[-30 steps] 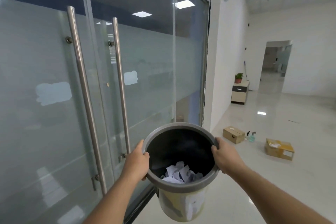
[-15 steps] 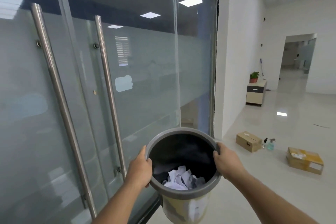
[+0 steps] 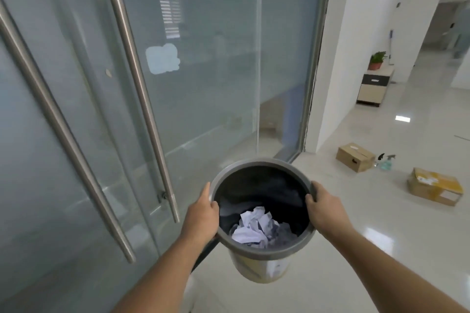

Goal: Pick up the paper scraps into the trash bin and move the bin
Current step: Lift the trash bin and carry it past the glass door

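I hold a round trash bin (image 3: 264, 253) with a grey rim and a black liner off the floor in front of me. Crumpled white paper scraps (image 3: 255, 227) lie at its bottom. My left hand (image 3: 202, 217) grips the rim on the left side. My right hand (image 3: 324, 209) grips the rim on the right side. The bin's pale lower wall shows below the rim.
Frosted glass doors (image 3: 198, 84) with long steel pull handles (image 3: 142, 89) stand close on my left. On the glossy floor to the right lie two cardboard boxes (image 3: 356, 156) (image 3: 435, 185) and a spray bottle (image 3: 386, 162). A low cabinet (image 3: 373, 86) with a plant stands farther along the wall.
My view has swung left and tilted down along the glass doors, so the handles look closer and larger. Both hands keep the same grip on the bin.
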A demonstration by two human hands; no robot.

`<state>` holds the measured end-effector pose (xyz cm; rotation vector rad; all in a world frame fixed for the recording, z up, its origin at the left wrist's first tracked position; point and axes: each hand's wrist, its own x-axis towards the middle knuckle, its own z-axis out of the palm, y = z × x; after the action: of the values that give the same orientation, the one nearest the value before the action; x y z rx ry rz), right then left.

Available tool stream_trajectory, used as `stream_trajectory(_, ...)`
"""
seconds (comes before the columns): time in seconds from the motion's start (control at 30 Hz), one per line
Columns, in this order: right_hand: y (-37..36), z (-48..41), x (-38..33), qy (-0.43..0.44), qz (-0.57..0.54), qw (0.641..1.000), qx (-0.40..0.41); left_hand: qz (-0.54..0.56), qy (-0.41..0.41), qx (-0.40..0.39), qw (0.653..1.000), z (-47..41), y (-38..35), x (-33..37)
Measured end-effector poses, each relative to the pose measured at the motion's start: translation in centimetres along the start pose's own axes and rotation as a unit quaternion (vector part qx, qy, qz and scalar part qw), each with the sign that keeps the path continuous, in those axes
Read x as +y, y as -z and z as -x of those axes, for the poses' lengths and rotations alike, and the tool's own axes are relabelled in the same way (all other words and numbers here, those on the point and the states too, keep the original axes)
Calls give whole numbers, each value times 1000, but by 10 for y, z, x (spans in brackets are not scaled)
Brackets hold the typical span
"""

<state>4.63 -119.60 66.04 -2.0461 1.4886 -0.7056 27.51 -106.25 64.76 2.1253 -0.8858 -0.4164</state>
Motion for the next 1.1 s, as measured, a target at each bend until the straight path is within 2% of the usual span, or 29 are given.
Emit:
stream_trajectory(0.2,-136,9,116,-20,0,999,-37,-52,39,-3,998,-10,-110,-125)
stream_trajectory(0.47,-339,86,314,-88,-3,992,-95,-95,59,-68,991,27,-284,-350)
stream_trajectory(0.7,-497,140,464,-102,8,989,-108,-100,85,-104,986,54,-424,-530)
stream_trajectory(0.87,-561,153,522,-111,4,988,-104,-90,89,-106,986,53,-478,-597)
stream_trajectory(1.1,-593,160,545,-113,0,988,-106,-90,74,-100,988,52,-497,-626)
